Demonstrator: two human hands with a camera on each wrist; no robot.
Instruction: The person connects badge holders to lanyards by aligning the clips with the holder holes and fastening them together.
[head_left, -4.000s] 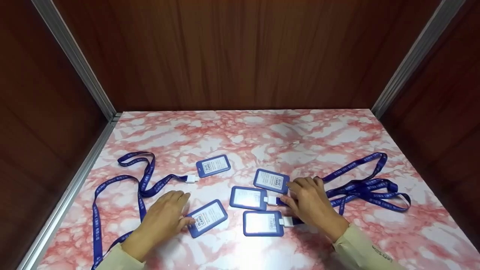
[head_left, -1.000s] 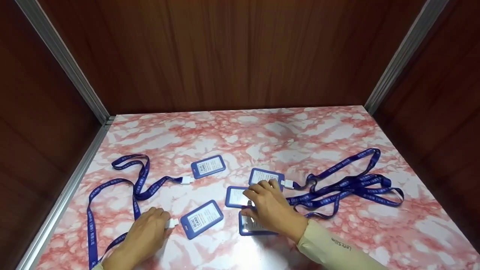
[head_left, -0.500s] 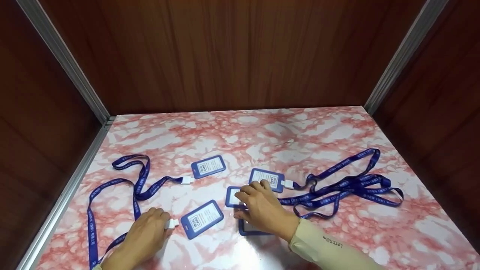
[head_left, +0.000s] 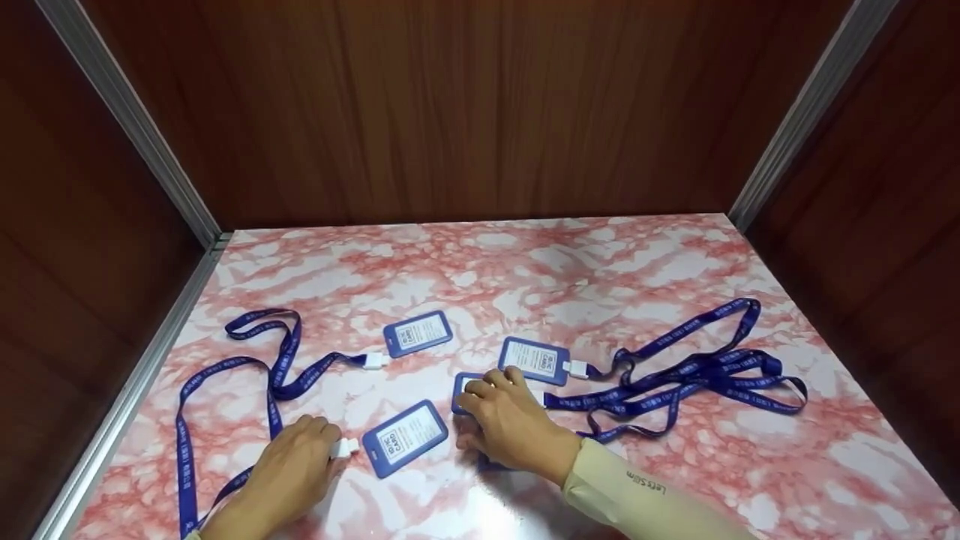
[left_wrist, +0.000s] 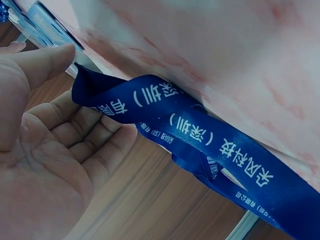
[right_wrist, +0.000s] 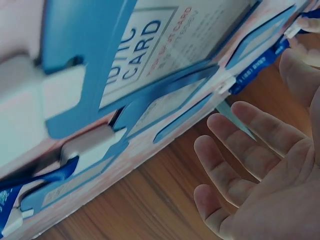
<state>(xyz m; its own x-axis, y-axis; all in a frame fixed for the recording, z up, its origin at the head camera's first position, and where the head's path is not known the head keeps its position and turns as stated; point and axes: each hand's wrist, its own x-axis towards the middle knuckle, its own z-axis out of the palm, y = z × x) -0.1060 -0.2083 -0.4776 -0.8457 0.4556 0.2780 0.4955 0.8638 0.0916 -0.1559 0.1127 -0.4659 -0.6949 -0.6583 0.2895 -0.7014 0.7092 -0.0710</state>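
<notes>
My left hand (head_left: 289,469) pinches the white clip (head_left: 345,448) at the end of a blue printed lanyard (left_wrist: 200,132), the thumb showing against it in the left wrist view. Just right of that clip lies a blue card holder (head_left: 405,439), apart from it. My right hand (head_left: 510,424) hovers above a middle card holder (head_left: 460,403) and a front one (head_left: 491,466), covering much of both. Its fingers (right_wrist: 215,160) look relaxed and hold nothing in the right wrist view. Behind it, another card holder (head_left: 534,360) meets a white clip (head_left: 577,368).
A further card holder (head_left: 418,334) lies at the back left, near a loose lanyard's white clip (head_left: 373,361). Tangled blue lanyards (head_left: 697,375) spread over the right side of the marbled table (head_left: 480,262). Dark wooden panels (head_left: 465,112) enclose it.
Over four seconds, my left hand drew back from the front-left card holder to a clip. My right hand moved left from the lanyards over the card holders, uncovering the back-right clip.
</notes>
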